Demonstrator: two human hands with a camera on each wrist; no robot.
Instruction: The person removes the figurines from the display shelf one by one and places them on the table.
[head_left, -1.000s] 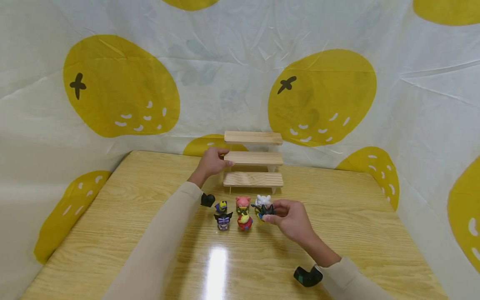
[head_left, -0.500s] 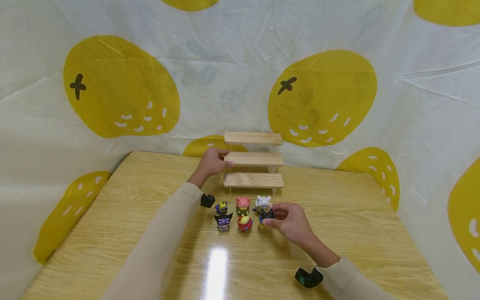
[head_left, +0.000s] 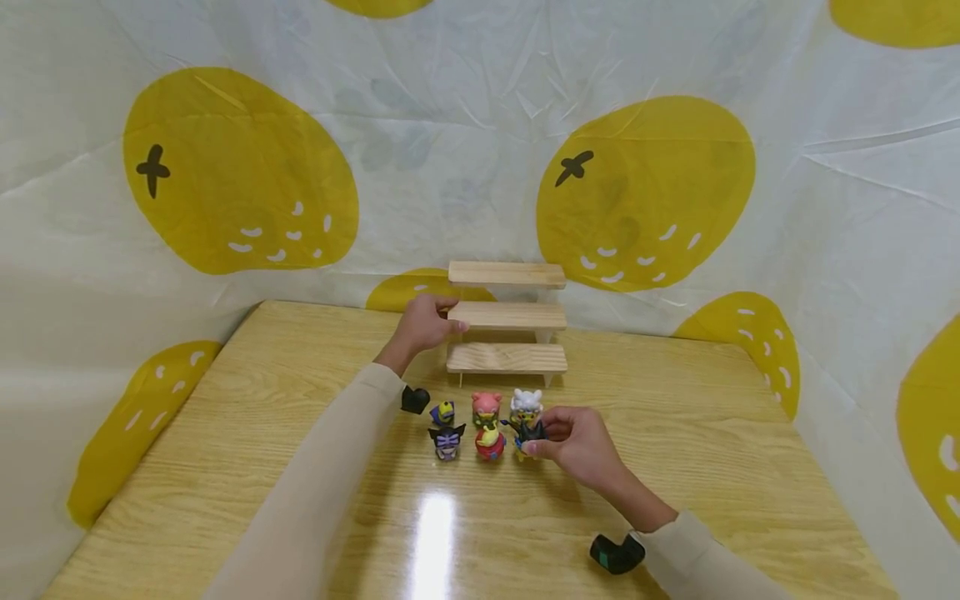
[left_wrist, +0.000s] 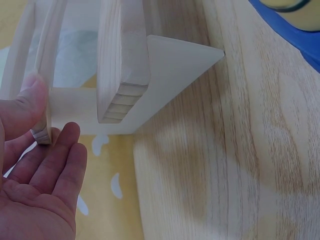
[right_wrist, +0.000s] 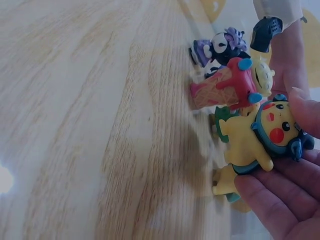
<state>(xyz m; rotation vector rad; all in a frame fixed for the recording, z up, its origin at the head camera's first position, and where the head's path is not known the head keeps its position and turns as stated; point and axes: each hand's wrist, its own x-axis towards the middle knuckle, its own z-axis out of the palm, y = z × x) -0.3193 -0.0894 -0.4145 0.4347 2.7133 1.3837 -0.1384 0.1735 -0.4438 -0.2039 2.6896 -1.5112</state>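
My left hand (head_left: 424, 323) grips the left end of the middle step of a three-step wooden display stand (head_left: 517, 315). In the left wrist view the thumb lies on one face of that plank (left_wrist: 46, 65), fingers at the other. My right hand (head_left: 585, 446) holds a yellow Pikachu figurine (right_wrist: 247, 137) in a dark blue hood between thumb and fingers, at the front right of a group of figurines. Whether its feet touch the table cannot be told. Directly behind it stands a white-capped figurine (head_left: 527, 402); to its left is a red figurine with a yellow top (head_left: 491, 444).
A pink figurine (head_left: 486, 406), a blue-and-yellow one (head_left: 442, 413) and a black-and-purple one (head_left: 447, 443) stand in front of the display stand. The wooden table (head_left: 675, 400) backs onto a white cloth (head_left: 450, 167) with yellow fruit print. Black wrist cameras (head_left: 617, 553) are worn on both arms.
My right hand has brought the Pikachu figurine slightly down and toward me, uncovering more of the white-capped figurine behind. The left hand and the display stand have stayed put.
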